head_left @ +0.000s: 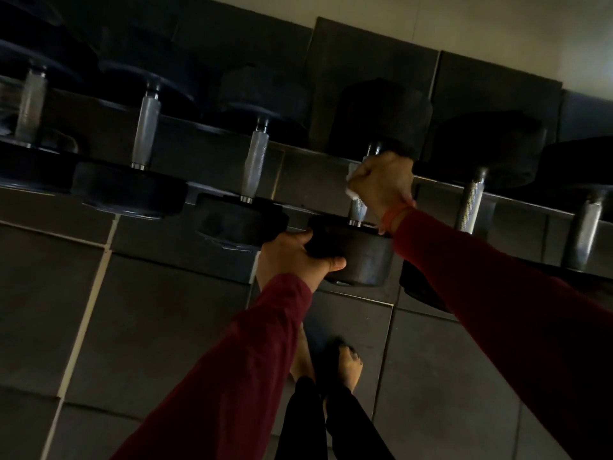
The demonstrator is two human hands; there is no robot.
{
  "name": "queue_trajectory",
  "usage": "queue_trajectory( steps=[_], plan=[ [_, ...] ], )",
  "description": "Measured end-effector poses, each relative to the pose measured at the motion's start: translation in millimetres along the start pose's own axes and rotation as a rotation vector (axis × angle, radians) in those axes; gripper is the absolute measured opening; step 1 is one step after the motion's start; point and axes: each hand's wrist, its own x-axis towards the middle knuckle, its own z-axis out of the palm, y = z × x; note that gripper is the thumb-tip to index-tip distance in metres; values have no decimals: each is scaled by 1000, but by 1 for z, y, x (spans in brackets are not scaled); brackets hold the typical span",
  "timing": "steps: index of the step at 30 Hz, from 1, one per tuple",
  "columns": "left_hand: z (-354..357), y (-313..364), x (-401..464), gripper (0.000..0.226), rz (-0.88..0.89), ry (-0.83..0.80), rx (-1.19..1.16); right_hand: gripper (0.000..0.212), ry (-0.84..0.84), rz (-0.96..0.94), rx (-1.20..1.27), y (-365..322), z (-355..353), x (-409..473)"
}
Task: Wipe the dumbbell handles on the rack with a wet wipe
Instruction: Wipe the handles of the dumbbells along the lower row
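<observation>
The floor [139,327] fills the lower part of the view, laid in dark square tiles with pale seams. Above it a long rack [298,167] runs across the frame, carrying a row of black dumbbells set side by side, each with its handle pointing toward the wall. At least 6 of them are in view, though those at the far left are blurred and dim.

The dumbbell [358,257] near the middle is the one being worked on. The left hand [295,257], in a dark red sleeve [232,376], has its grip curled around the near edge of that dumbbell's front head, thumb on the side facing the camera.

The right hand [381,184] is closed in a fist around the same dumbbell's handle [358,209], near its far end, with a knurled metal stretch showing below the fist. A white wet wipe [351,190] is pinched in that grip, its edges sticking out at the left of the fist against the handle. An orange band [396,212] circles the right wrist.

2 bare feet [348,366] stand on the tiles below.
</observation>
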Motion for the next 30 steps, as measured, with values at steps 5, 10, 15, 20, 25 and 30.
queue_trajectory(
  steps=[5, 10, 15, 20, 25, 30],
  plan=[
    [0, 2, -2, 85, -17, -1, 20, 32, -85, 37, -55, 12, 18, -15],
    [6, 9, -11, 53, 21, -7, 54, 22, -91, 13, -62, 12, -7, -17],
    [20, 27, -34, 48, 143, 115, -1, 15, -144, 178, 281, 52, -47, -19],
    [53, 68, -62, 40, 358, 132, -38, 39, -415, 246, 412, 110, -102, -33],
    [100, 97, -76, 52, 232, -128, -123, 38, -469, 183, 219, 166, -142, -31],
    [141, 109, -85, 82, 99, -197, -42, 17, -445, 2, 19, 190, -153, -19]
  ],
)
